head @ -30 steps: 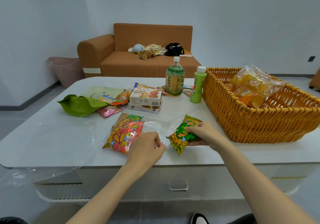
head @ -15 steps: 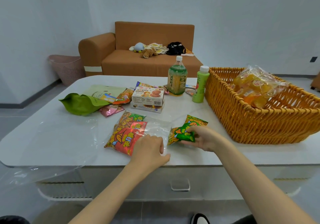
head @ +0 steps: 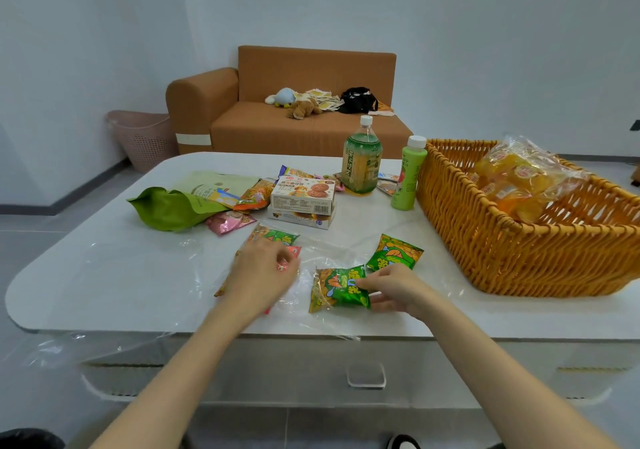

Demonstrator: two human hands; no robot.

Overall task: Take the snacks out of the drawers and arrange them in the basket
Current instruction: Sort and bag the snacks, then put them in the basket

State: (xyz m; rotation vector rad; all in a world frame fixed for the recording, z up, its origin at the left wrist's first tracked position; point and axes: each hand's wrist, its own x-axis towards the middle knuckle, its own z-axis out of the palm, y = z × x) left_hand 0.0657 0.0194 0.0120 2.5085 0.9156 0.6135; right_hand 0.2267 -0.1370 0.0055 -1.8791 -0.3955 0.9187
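Green snack packet (head: 341, 291). Position: lower centre of the frame, lying on the table (head: 519, 313) over a sheet of clear film (head: 346, 251). Long axis: roughly left to right across the frame, with the left end dipping a little toward the bottom edge.

Right hand (head: 391, 292). Sits just right of that packet. Grip: thumb and fingertips pinch the packet's right end.

Basket (head: 519, 226). Woven, at the right side of the frame, up and to the right of the grip. Its near wall stands between the grip and the inside. Contents: one clear bag of orange-wrapped items (head: 512, 178), toward the far end.

Judgement: the coming move likely turns on this bearing. The packet would have to rise over the near wall and travel right. The right hand is the nearer of the two to the basket, and the packet's held end already points that way.

Second green packet (head: 394, 252). Just above the right hand, between it and the basket, apart from the held packet.

Left hand (head: 263, 272). Left of centre, back upward, over a red packet (head: 292, 251). Its fingers are hidden, so I cannot tell whether that grip has closed on anything. Well apart from the basket.

Not yet basketed, upper middle of the table: biscuit boxes (head: 303, 199), two bottles (head: 362, 161), green pouch (head: 169, 207).
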